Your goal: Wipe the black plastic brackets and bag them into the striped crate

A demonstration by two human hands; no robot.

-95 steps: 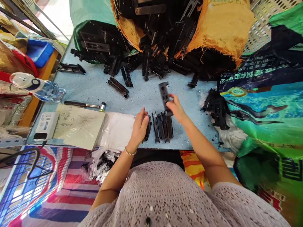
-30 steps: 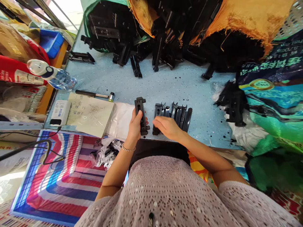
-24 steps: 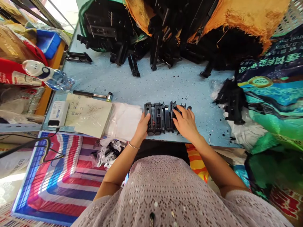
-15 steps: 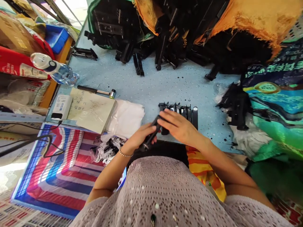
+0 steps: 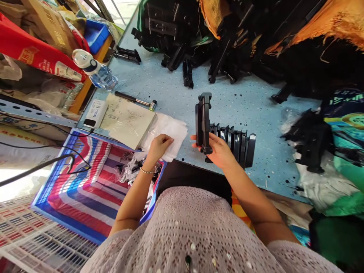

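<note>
My right hand [image 5: 220, 151] is wrapped round the lower end of a long black plastic bracket [image 5: 203, 123], which it holds raised above the table. Just right of that hand, a row of similar black brackets [image 5: 239, 144] stands side by side. My left hand [image 5: 159, 149] rests over a stack of thin white plastic bags [image 5: 173, 132], thumb and forefinger pressed together. Whether a bag's edge is pinched there is too small to tell.
Left on the blue speckled table [image 5: 159, 83] are a small hammer [image 5: 136, 100], a cardboard sheet with writing [image 5: 127, 121], a white box [image 5: 96, 113] and a water bottle [image 5: 99, 74]. Black parts [image 5: 173, 57] heap at the back. A blue crate [image 5: 71, 216] stands lower left.
My hands have moved apart. The right one has lifted a black bracket upright, while the left has let go of the black part and shifted left onto the white bags. The view has turned slightly.
</note>
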